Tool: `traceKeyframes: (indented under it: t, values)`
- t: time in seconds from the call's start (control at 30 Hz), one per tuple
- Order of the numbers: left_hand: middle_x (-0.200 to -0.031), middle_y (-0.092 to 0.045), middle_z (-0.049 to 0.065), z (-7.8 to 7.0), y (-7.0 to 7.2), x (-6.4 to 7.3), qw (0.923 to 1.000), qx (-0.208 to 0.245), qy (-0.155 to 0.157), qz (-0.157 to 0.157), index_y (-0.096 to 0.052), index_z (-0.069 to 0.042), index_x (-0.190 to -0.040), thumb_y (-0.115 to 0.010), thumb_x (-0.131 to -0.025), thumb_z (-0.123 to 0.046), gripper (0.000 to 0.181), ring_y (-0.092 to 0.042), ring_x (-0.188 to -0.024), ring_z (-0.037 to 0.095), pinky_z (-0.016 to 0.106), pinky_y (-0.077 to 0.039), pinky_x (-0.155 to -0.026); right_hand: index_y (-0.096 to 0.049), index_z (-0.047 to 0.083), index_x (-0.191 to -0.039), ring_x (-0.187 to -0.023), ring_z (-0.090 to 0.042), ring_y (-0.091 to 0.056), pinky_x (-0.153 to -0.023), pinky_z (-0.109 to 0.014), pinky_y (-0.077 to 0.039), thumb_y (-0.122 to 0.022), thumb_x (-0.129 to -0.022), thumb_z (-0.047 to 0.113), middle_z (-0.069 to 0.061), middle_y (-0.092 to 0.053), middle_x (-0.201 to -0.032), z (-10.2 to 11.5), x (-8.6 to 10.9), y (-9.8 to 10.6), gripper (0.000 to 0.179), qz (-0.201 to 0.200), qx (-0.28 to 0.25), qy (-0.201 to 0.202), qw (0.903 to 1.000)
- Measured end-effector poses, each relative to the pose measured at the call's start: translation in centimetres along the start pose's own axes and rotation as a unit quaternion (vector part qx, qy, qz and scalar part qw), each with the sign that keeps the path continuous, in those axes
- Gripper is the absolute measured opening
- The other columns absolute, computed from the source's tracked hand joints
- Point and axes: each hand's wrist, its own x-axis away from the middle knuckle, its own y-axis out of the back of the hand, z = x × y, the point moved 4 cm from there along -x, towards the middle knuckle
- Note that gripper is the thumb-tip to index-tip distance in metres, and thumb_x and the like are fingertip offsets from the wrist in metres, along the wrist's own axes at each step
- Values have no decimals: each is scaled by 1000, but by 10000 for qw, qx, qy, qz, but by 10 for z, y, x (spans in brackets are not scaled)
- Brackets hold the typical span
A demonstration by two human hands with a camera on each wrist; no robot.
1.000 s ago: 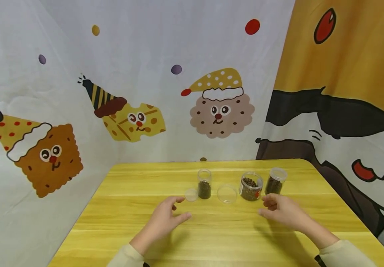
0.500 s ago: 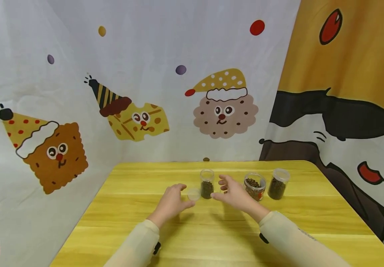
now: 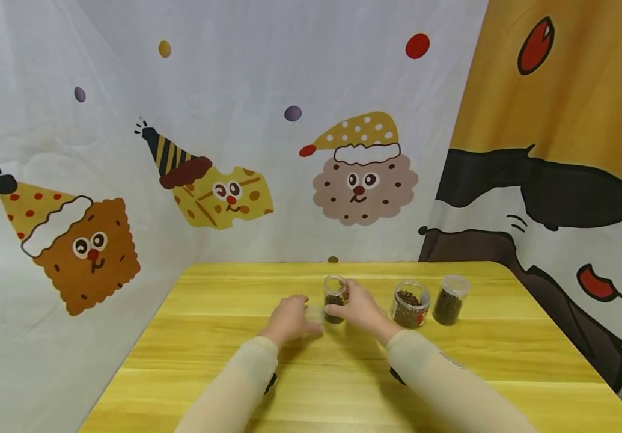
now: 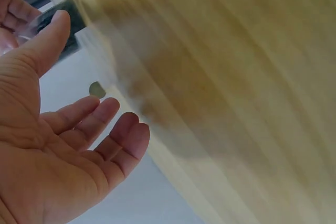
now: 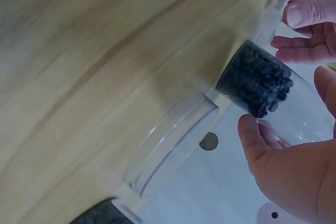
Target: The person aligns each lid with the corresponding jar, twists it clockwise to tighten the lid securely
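Observation:
A tall clear jar (image 3: 335, 296), lidless and partly filled with dark pellets (image 5: 257, 82), stands upright near the table's middle. My right hand (image 3: 362, 313) holds it from the right, thumb across the front and fingers at the far side. To the jar's left is a small translucent lid (image 3: 314, 314). My left hand (image 3: 289, 320) reaches around that lid, thumb and fingers spread apart; in the left wrist view the fingers (image 4: 113, 153) are relaxed and close on nothing. A larger clear lid (image 5: 170, 145) shows in the right wrist view, mostly hidden behind my right hand in the head view.
Right of my hands stand a wide open jar (image 3: 410, 305) of brown pellets and a tall lidded jar (image 3: 451, 300) of dark pellets. The yellow wooden table (image 3: 224, 288) ends at a patterned cloth (image 3: 289, 210) behind it.
My right hand has swept left from beside the right-hand jars and taken hold of the lidless tall jar. My left hand has moved forward and right to the small lid.

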Motion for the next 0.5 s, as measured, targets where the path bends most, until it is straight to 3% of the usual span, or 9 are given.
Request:
traceKeyframes:
  t: [0.3, 0.5]
  values:
    - [-128, -72, 23, -4, -7, -7, 9989, -424, -163, -78, -69, 5, -133, -91, -87, -35, 65, -68, -118, 41, 54, -58, -101, -56, 6, -149, -103, -26, -67, -86, -46, -58, -87, -92, 33, -12, -68, -117, -3, -2, -8, 71, -10, -120, 45, 9999]
    - [-127, -72, 23, -4, -9, -11, 9981, -541, -275, -46, -72, 4, -129, -90, -89, -32, 57, -68, -121, 41, 53, -57, -105, -56, 4, -149, -101, -23, -67, -85, -44, -58, -87, -92, 30, -11, -69, -113, -2, 0, -13, 70, 36, -289, 149, 9995]
